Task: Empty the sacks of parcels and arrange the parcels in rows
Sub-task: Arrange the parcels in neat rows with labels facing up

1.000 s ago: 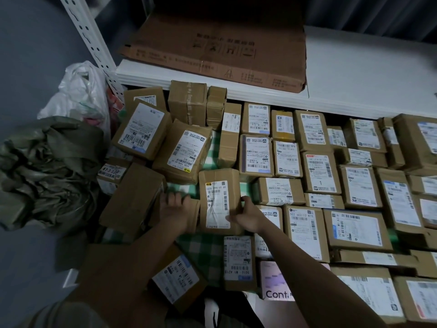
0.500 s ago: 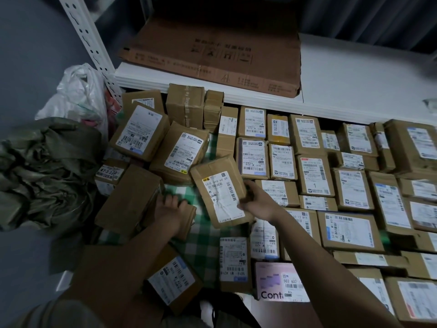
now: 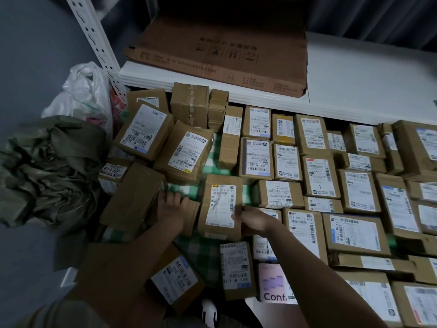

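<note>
At frame centre, my right hand [image 3: 254, 221] pinches a labelled parcel [image 3: 221, 205] on the checked cloth [image 3: 203, 252]; my left hand [image 3: 171, 210] rests spread on a neighbouring box [image 3: 191, 215]. Crumpled green sack [image 3: 47, 171], contents hidden, sits left.

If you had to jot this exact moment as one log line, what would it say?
right hand: grips upright brown labelled cardboard parcel | left hand: rests on small brown box | green checked cloth: part bare

Green-checked cloth [image 3: 214, 165] spread over floor [image 3: 35, 252], covered by boxes [image 3: 319, 176] in rows; crumpled sack [image 3: 45, 171] and white bag [image 3: 82, 91] at left.
</note>
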